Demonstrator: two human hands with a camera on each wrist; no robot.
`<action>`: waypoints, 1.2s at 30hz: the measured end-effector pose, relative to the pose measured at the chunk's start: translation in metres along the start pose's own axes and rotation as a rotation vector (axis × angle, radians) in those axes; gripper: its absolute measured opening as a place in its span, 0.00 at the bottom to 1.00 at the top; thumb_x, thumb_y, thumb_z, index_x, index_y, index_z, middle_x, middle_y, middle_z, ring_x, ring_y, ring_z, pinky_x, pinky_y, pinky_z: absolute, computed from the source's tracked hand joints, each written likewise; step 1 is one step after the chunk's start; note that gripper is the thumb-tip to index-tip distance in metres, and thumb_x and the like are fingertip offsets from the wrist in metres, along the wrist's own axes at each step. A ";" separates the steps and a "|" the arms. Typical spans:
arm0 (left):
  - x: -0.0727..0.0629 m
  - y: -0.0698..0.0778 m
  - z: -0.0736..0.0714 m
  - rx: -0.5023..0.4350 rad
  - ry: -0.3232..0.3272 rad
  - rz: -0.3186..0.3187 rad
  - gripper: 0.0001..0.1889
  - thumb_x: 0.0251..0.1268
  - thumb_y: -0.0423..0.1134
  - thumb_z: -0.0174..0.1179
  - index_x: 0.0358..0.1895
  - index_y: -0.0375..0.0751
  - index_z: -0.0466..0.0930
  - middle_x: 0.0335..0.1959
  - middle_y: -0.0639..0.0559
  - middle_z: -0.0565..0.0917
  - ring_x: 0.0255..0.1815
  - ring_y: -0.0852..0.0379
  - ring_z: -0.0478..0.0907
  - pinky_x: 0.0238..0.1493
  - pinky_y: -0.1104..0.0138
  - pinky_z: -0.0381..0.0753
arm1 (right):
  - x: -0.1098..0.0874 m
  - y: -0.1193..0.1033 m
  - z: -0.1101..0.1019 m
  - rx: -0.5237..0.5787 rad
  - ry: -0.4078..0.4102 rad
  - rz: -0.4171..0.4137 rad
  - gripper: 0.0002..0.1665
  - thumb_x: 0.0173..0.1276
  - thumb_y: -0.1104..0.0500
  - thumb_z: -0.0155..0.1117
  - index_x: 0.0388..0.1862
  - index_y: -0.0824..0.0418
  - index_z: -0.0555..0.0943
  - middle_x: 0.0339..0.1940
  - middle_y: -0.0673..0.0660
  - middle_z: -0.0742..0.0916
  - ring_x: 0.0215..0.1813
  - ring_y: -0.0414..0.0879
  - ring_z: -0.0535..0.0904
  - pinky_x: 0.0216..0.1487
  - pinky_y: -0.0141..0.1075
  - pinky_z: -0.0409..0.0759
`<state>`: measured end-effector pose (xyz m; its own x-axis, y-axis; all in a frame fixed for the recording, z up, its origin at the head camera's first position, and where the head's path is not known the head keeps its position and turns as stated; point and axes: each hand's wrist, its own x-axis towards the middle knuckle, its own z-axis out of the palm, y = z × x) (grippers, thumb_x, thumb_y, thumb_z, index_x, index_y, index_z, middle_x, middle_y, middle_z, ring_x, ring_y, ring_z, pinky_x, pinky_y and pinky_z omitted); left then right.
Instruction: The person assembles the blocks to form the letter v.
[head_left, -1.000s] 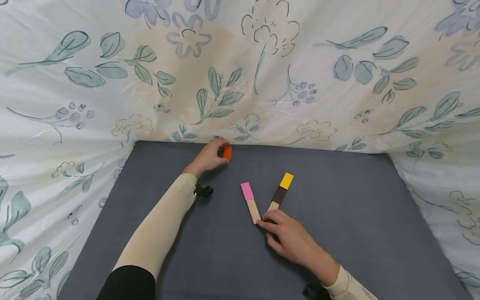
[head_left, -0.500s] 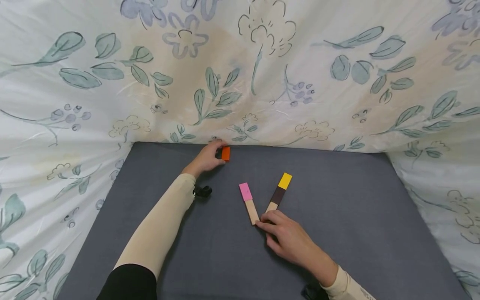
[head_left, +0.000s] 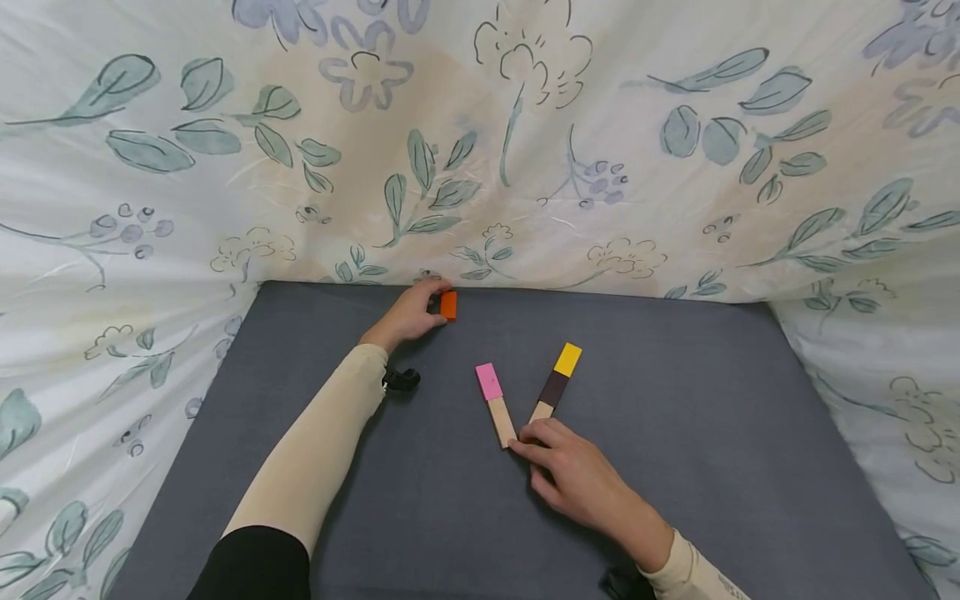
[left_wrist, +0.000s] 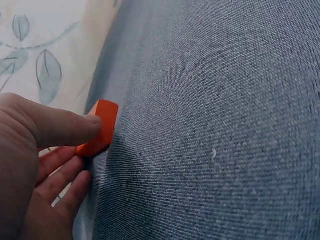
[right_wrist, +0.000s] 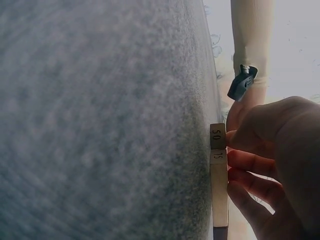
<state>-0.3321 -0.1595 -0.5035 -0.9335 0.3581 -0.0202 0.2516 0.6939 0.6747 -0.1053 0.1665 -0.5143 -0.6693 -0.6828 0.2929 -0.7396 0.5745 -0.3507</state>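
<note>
At the far edge of the table, my left hand (head_left: pixel 408 317) pinches an orange block (head_left: pixel 448 306). The left wrist view shows the thumb on the orange block's (left_wrist: pixel 108 125) near face and fingers behind it. My right hand (head_left: pixel 585 479) rests its fingertips where two plain wooden blocks nearly meet, one on the left (head_left: pixel 502 423) and one on the right (head_left: pixel 542 411), the latter partly hidden by the fingers. A pink block (head_left: pixel 489 382) continues the left one; dark brown (head_left: pixel 553 389) and yellow (head_left: pixel 567 360) blocks continue the right. The rows form a V. Printed numbers mark wooden ends (right_wrist: pixel 218 157).
A grey cloth covers the table (head_left: pixel 697 433). White fabric with leaf and flower prints (head_left: pixel 540 208) rises behind it and along both sides. A black device (head_left: pixel 402 381) is strapped at the left wrist, another (head_left: pixel 626 583) at the right.
The head view has shifted slightly, so everything appears a little further left. Both hands keep their places, the left at the orange block and the right at the wooden blocks.
</note>
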 end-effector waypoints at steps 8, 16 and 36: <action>0.000 0.000 -0.001 -0.024 0.010 -0.029 0.34 0.73 0.29 0.71 0.80 0.34 0.70 0.78 0.36 0.71 0.72 0.38 0.73 0.76 0.48 0.71 | 0.000 0.000 0.000 -0.005 -0.007 0.002 0.25 0.67 0.68 0.72 0.63 0.58 0.90 0.57 0.48 0.83 0.60 0.43 0.77 0.48 0.40 0.86; 0.000 -0.001 -0.001 -0.014 0.020 -0.060 0.35 0.70 0.33 0.75 0.77 0.31 0.72 0.76 0.35 0.72 0.70 0.38 0.74 0.75 0.49 0.72 | 0.000 -0.001 -0.001 -0.009 -0.010 0.007 0.25 0.67 0.67 0.73 0.63 0.58 0.90 0.57 0.49 0.83 0.60 0.43 0.77 0.48 0.40 0.86; -0.012 0.013 -0.001 -0.002 0.018 -0.056 0.32 0.68 0.37 0.78 0.72 0.32 0.79 0.67 0.37 0.75 0.63 0.40 0.75 0.70 0.50 0.75 | -0.001 0.000 0.000 -0.009 -0.021 0.015 0.25 0.67 0.67 0.72 0.64 0.58 0.90 0.57 0.49 0.83 0.60 0.43 0.77 0.48 0.40 0.86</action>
<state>-0.3183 -0.1551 -0.4934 -0.9505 0.3077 -0.0442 0.1988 0.7111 0.6744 -0.1050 0.1668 -0.5150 -0.6785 -0.6837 0.2687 -0.7303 0.5883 -0.3472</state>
